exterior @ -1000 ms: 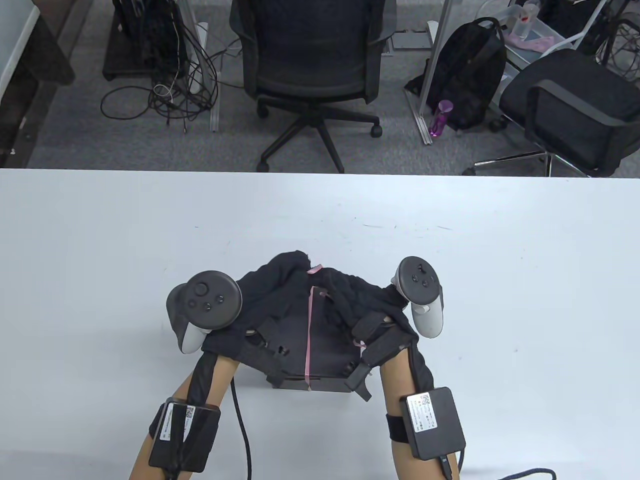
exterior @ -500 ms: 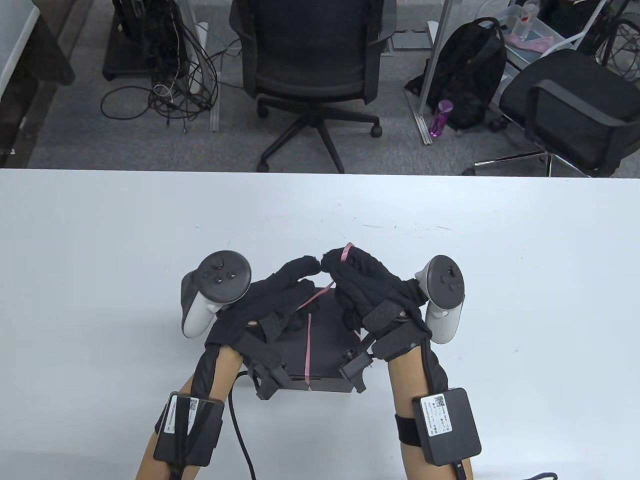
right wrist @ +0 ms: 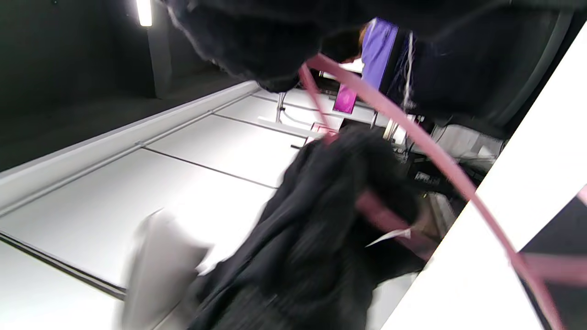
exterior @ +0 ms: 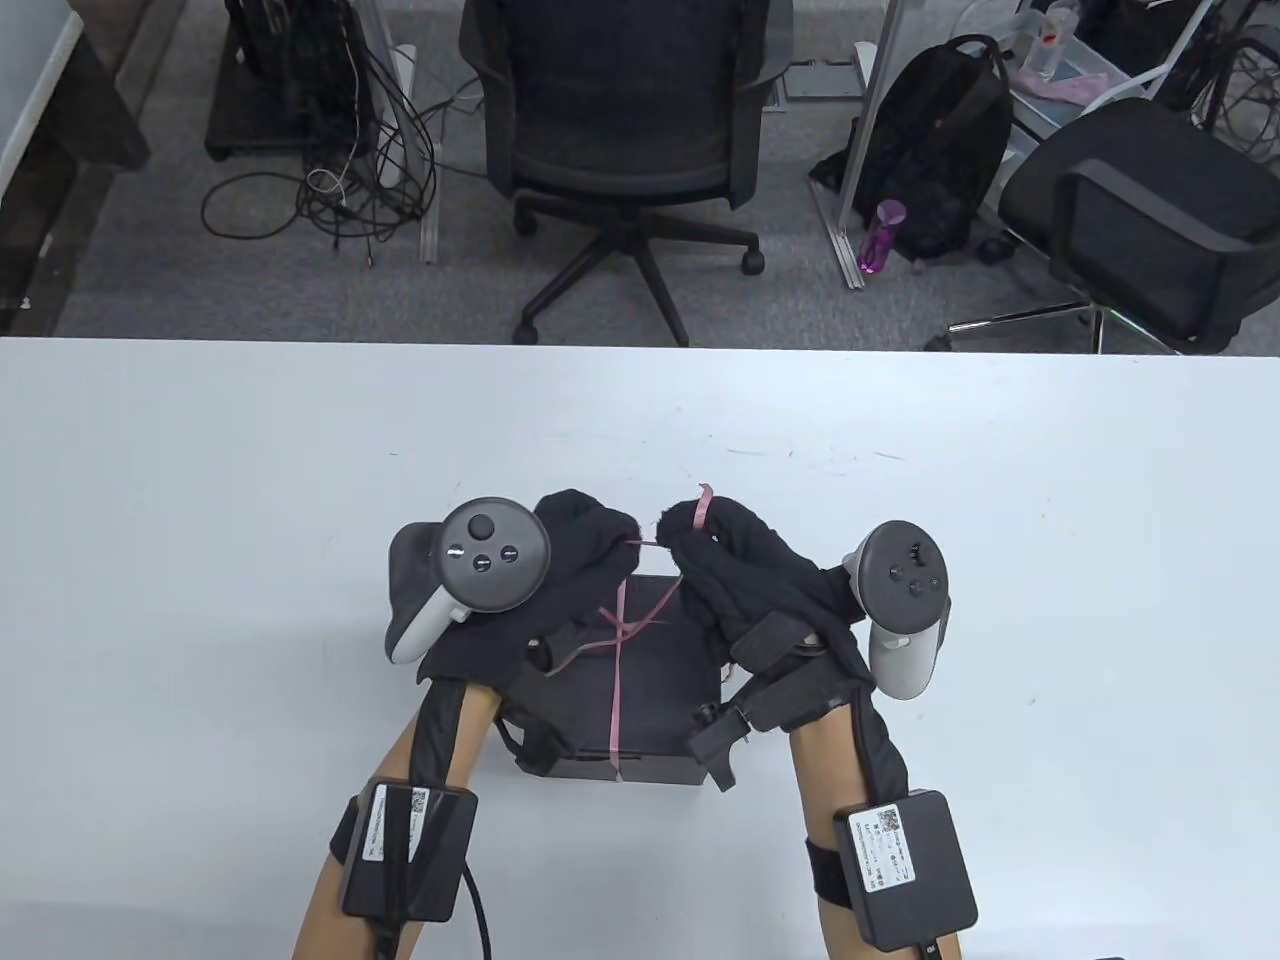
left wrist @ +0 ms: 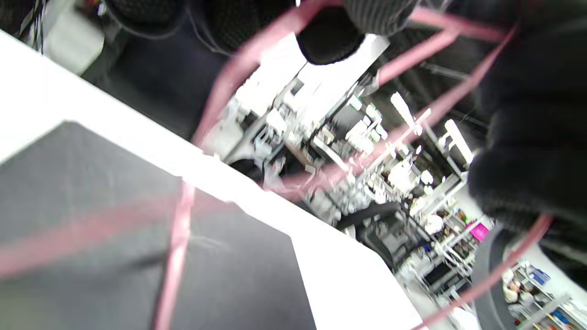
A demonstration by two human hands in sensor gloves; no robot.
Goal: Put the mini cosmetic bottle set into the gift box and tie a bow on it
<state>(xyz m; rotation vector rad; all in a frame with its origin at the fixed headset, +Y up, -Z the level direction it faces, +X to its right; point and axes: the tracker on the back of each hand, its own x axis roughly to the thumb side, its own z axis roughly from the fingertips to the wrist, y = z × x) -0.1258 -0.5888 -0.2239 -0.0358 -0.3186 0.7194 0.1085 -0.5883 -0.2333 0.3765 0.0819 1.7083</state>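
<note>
A closed black gift box (exterior: 655,690) lies near the table's front edge, with a thin pink ribbon (exterior: 618,690) running over its lid. The ribbon strands cross on the lid (exterior: 622,628) and rise to both hands. My left hand (exterior: 590,535) hovers over the box's far left side, fingers curled on a ribbon strand. My right hand (exterior: 705,535) is over the far right side and pinches a ribbon loop (exterior: 702,505) that sticks up above its fingers. In the left wrist view the box lid (left wrist: 114,256) and blurred ribbon (left wrist: 176,256) fill the lower left. No bottles show.
The white table (exterior: 1000,560) spreads wide on both sides of the box. Beyond its far edge stand an office chair (exterior: 625,130), a second chair (exterior: 1140,215), a backpack (exterior: 945,145) and floor cables (exterior: 340,170).
Both hands rose off the lid and moved to the box's far edge, then drew slightly apart. The ribbon now crosses in a knot on the lid, with a loop held up by the right hand.
</note>
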